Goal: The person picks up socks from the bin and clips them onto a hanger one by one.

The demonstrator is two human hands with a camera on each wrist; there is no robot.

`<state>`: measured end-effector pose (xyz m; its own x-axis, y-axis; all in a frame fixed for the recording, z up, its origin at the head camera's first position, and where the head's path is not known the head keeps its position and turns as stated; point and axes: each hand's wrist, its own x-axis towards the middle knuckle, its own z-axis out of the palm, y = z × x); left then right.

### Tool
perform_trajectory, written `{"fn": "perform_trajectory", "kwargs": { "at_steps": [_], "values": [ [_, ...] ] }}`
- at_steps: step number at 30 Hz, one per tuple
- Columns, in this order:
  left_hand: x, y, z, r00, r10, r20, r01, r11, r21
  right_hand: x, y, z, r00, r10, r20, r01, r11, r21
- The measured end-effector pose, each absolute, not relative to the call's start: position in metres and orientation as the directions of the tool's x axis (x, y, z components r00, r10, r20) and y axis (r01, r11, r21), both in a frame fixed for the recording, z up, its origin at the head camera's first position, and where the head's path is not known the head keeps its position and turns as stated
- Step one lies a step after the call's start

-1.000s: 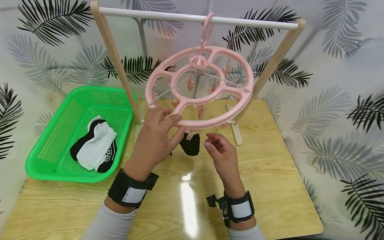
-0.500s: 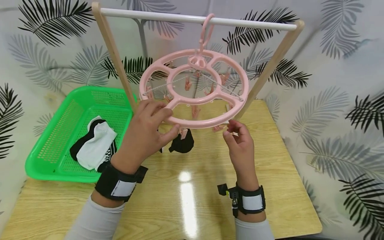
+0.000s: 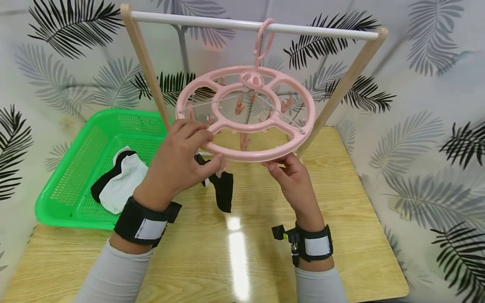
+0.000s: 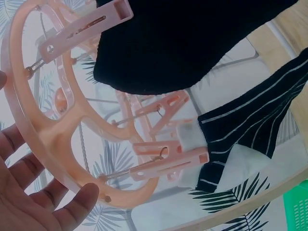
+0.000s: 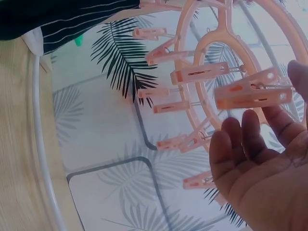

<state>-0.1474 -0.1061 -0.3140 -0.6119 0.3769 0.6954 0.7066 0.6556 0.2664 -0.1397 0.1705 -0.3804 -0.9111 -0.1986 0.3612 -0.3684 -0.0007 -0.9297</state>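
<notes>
A pink round clip hanger hangs tilted from a white rod. My left hand holds its near-left rim, fingers above and thumb below. A black sock dangles from a clip beside that thumb. In the left wrist view, a black-and-white striped sock hangs in further clips, behind the nearer black sock. Under the front-right rim, my right hand has thumb and index finger about a pink clothespin. Its two handle ends stand apart in the right wrist view, and nothing hangs in it.
A green basket with black and white socks stands at the left on the wooden table. A wooden stand with a white rod rises at the back. Several pink clips hang below the ring.
The hanger has turned and shifted slightly left with my left hand. My right hand has risen from below the ring to a clip at the rim. The black sock has swung left and turned.
</notes>
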Motion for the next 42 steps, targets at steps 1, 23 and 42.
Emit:
{"fn": "perform_trajectory", "kwargs": {
  "at_steps": [1, 23, 42],
  "values": [
    [-0.148, -0.107, -0.314, -0.615, 0.379, 0.692, 0.706, 0.655, 0.269, -0.140, 0.170, -0.380, -0.910, -0.209, 0.359, -0.362, -0.024, -0.932],
    [-0.152, -0.115, -0.313, -0.633, 0.404, 0.661, 0.708, 0.647, 0.282, -0.141, 0.170, -0.384, -0.874, -0.311, 0.374, -0.350, -0.132, -0.927],
    [-0.154, -0.119, -0.312, -0.633, 0.424, 0.648, 0.705, 0.661, 0.256, -0.137, 0.152, -0.385, -0.963, -0.130, 0.235, -0.202, -0.226, -0.953]
  ]
}}
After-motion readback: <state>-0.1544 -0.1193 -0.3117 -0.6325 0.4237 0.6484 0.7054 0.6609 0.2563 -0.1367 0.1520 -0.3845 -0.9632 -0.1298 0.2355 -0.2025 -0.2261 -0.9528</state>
